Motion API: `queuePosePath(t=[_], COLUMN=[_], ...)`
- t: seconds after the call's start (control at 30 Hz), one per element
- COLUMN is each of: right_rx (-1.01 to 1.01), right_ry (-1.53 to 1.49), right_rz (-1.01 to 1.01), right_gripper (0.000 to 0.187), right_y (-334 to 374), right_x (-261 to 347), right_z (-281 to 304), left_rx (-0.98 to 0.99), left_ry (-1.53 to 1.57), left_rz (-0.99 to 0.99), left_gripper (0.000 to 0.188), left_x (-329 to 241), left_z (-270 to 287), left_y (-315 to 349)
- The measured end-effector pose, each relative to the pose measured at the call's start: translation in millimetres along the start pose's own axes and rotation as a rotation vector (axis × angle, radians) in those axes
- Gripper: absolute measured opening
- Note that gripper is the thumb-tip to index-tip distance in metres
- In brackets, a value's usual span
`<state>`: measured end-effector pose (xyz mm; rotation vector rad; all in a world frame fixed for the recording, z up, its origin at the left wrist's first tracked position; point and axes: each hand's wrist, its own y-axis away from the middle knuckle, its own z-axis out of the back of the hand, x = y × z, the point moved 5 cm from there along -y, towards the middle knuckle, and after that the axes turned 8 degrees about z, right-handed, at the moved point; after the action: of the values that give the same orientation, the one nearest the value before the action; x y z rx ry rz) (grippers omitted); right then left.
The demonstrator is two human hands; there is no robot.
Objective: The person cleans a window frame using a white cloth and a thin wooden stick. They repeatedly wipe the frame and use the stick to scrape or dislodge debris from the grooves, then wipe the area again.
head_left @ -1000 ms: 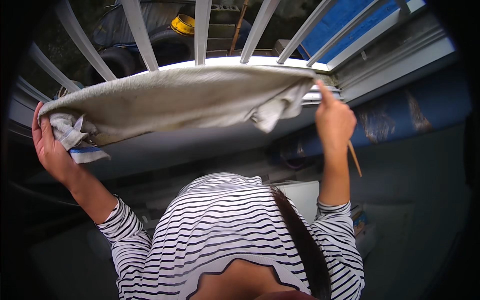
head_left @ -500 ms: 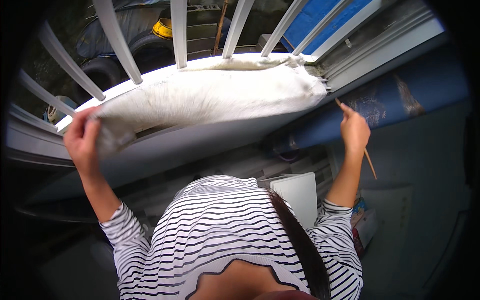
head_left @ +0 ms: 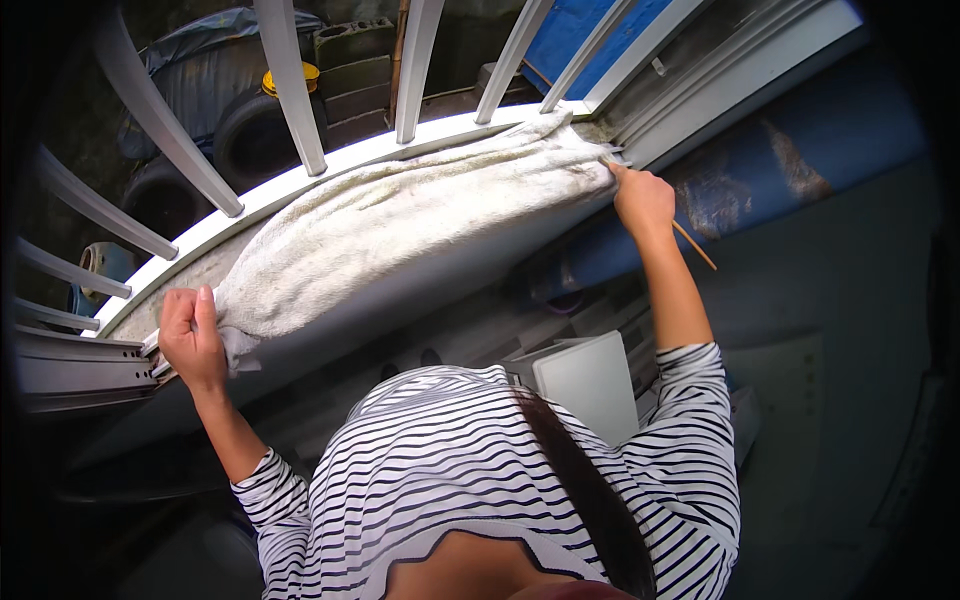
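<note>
A white towel (head_left: 400, 220) with greyish stains lies lengthwise along the window sill, its near edge hanging over the inside wall. My left hand (head_left: 192, 338) is closed around the bunched left end of the towel, and a small tail of cloth hangs below the fist. A thin wooden stick (head_left: 695, 247) passes through my closed right hand (head_left: 645, 200), its lower end sticking out toward the lower right. The fingertips of that hand are at the towel's right end, beside the window track; the stick's other tip is hard to make out there.
White bars (head_left: 290, 90) rise from the sill's outer edge, with tyres (head_left: 268, 138) and a yellow ring beyond them. A white window frame (head_left: 740, 85) and a long blue wrapped roll (head_left: 830, 165) lie at the right. Below stands a white panel-like object (head_left: 588, 388).
My left hand has moved down and slightly right with the towel's end, and the towel now lies more slack and creased. My right hand has moved up and left to the towel's right end.
</note>
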<state>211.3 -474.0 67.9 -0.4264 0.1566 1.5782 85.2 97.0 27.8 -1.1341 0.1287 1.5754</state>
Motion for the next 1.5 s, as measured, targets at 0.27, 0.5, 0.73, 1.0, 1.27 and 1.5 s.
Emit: queuePosePath(t=[0.27,0.5,0.73,1.0,1.27,1.5], right_rx=[0.119,-0.059,0.271,0.518,0.205,0.466], right_ry=[0.222,0.047,0.425,0.405,0.578,0.472], right_rz=[-0.027,0.303,0.093,0.108,0.198,0.027], right_gripper=[0.019,0.022,0.016,0.009,0.009,0.019], right_y=[-47.3,22.9,-57.7,-55.4,-65.1,-74.9], right_x=[16.5,112.2,-21.1,98.7,21.0,64.6], right_z=[-24.7,34.9,-48.2,-20.4,-44.6,-36.7], left_rx=[-0.068,-0.091,-0.062,-0.081,-0.077,-0.06], left_ry=[0.125,0.078,0.127,0.086,0.083,0.101], left_rz=[-0.031,-0.022,-0.021,0.0,0.018,0.028], left_gripper=[0.018,0.021,0.022,0.024,0.028,0.027], left_x=[-13.7,-3.2,-9.0,-8.7,-7.3,1.5], left_z=[-24.6,-20.5,-29.8,-24.9,-27.5,-28.5], left_y=[13.9,17.5,11.5,15.3,14.6,15.2])
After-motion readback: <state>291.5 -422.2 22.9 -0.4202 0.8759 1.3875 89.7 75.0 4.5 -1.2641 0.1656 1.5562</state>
